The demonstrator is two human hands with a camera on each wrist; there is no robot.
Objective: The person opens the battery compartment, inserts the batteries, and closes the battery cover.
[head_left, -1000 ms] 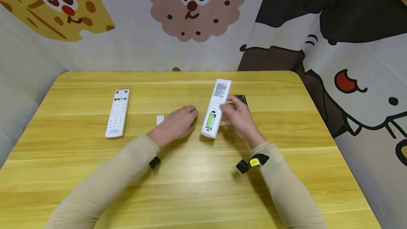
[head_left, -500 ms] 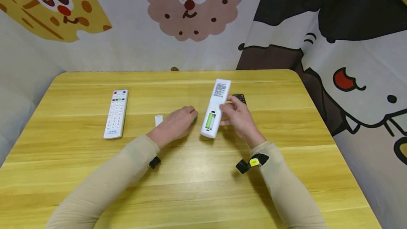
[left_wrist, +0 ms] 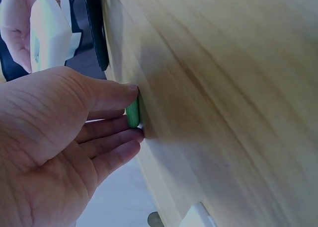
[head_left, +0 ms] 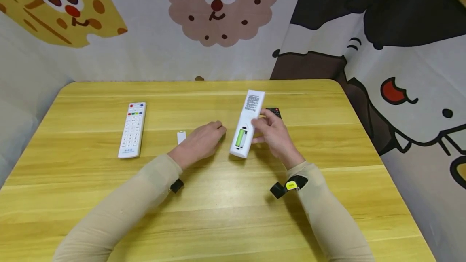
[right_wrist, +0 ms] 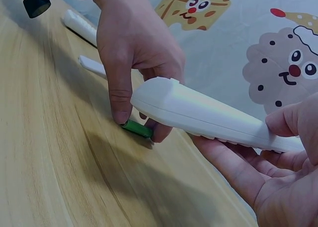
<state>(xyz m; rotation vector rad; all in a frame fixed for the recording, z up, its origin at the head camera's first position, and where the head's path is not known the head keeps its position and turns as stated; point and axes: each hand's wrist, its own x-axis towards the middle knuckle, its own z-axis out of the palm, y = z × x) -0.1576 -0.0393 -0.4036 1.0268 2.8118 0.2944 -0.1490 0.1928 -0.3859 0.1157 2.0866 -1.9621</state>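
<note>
My right hand point(head_left: 271, 132) grips a white remote control point(head_left: 251, 110) by its right edge, button side down, tilted above the table. The remote's battery compartment is uncovered; one green battery point(head_left: 240, 137) lies in its left slot, and the slot beside it holds none. To the left, my left hand point(head_left: 202, 140) pinches a second green battery point(right_wrist: 137, 128) between thumb and fingers at the tabletop, as the right wrist view shows. From the head view that battery is hidden behind the hand. A white battery cover point(head_left: 181, 137) lies partly behind the left wrist.
Another white remote control point(head_left: 132, 130) lies buttons up on the left of the wooden table point(head_left: 218, 221). A black remote control point(head_left: 274, 112) shows partly behind my right hand. A patterned cloth point(head_left: 145, 60) hangs along the table's far edge.
The left fingers have closed in slightly around the loose battery, whose green no longer shows in the head view. The right hand and its remote stay nearly still.
</note>
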